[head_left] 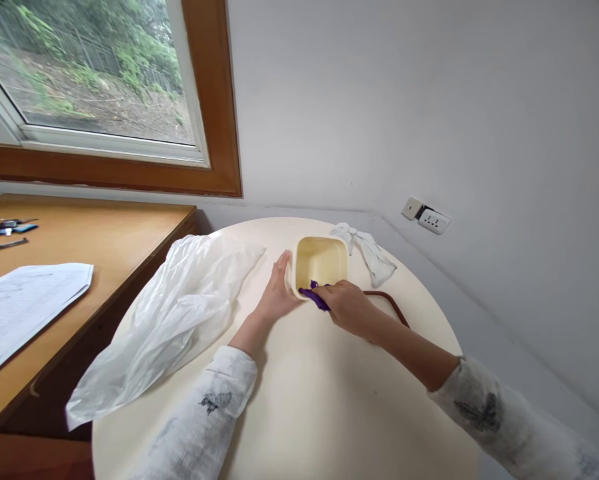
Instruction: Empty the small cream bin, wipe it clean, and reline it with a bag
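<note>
A small cream-coloured square bin [324, 257] tips its open mouth toward me above the round table. Along its left wall lies my left hand [278, 290], gripping it from the side with part of the fingers hidden behind. My right hand [348, 305] is closed on a purple cloth [315, 298], pressed over the bin's near rim. Some of the cloth reaches just inside the mouth.
A crumpled clear plastic bag [179, 313] covers the left part of the round table [319, 413]. Behind the bin lies a knotted white bag [372, 257], and a brown strap-like curve [392, 303] shows beside my right wrist. A wooden desk [114, 233] with papers [29, 300] stands left.
</note>
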`<action>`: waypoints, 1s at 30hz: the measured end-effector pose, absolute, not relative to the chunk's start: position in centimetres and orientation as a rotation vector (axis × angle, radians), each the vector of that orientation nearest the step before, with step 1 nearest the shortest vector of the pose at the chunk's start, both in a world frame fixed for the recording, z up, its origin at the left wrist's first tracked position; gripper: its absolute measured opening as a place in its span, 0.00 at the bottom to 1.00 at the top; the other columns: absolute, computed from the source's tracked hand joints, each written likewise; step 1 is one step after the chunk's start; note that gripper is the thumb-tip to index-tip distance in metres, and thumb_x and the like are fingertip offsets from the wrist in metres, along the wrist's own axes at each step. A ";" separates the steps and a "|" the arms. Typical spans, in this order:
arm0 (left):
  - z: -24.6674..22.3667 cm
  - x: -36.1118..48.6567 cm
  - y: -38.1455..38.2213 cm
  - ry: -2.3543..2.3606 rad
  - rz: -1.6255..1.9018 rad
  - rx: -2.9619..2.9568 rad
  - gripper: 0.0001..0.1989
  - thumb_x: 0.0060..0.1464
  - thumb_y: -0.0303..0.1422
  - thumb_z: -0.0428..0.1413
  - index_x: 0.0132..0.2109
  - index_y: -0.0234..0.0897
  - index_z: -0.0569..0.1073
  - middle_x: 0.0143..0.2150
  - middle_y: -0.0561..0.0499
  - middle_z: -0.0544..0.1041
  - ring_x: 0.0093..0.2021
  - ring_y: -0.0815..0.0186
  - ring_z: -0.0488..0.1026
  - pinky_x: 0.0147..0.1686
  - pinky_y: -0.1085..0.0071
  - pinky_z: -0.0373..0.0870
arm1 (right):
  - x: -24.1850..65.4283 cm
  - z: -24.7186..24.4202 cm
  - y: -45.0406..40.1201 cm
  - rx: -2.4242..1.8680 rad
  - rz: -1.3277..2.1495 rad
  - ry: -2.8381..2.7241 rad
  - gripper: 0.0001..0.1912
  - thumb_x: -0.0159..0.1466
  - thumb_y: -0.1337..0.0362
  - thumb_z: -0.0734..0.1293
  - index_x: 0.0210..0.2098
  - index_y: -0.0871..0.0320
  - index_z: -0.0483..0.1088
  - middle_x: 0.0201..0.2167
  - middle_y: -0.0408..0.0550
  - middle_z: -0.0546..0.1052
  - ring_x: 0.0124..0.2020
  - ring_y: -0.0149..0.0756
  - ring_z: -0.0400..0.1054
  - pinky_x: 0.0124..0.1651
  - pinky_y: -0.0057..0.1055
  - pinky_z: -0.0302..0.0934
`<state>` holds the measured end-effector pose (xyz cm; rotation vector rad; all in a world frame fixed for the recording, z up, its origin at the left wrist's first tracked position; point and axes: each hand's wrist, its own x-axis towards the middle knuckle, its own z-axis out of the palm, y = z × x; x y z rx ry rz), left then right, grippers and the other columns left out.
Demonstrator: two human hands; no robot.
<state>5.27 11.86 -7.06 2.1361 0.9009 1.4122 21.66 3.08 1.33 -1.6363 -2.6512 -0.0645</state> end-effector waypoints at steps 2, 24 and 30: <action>-7.3 5.3 11.7 0.915 1.404 2.126 0.46 0.44 0.38 0.60 0.64 0.42 0.41 0.63 0.39 0.53 0.60 0.52 0.56 0.56 0.52 0.57 | 21.0 0.5 3.7 -1.720 -0.070 -2.533 0.16 0.63 0.71 0.54 0.48 0.63 0.64 0.34 0.53 0.76 0.32 0.37 0.68 0.34 0.28 0.53; -7.5 4.5 12.2 1.133 1.481 2.292 0.52 0.39 0.40 0.62 0.63 0.34 0.38 0.63 0.34 0.47 0.63 0.47 0.45 0.59 0.51 0.51 | 18.7 3.6 2.8 -1.627 0.422 -2.462 0.14 0.65 0.63 0.53 0.26 0.59 0.63 0.19 0.43 0.66 0.19 0.28 0.56 0.24 0.26 0.47; -6.9 4.9 11.7 1.040 1.510 2.345 0.50 0.39 0.37 0.62 0.63 0.37 0.42 0.63 0.36 0.48 0.63 0.47 0.47 0.59 0.50 0.51 | 19.9 4.5 5.1 -1.834 0.688 -2.538 0.18 0.63 0.58 0.52 0.20 0.58 0.58 0.20 0.44 0.67 0.19 0.28 0.57 0.21 0.26 0.48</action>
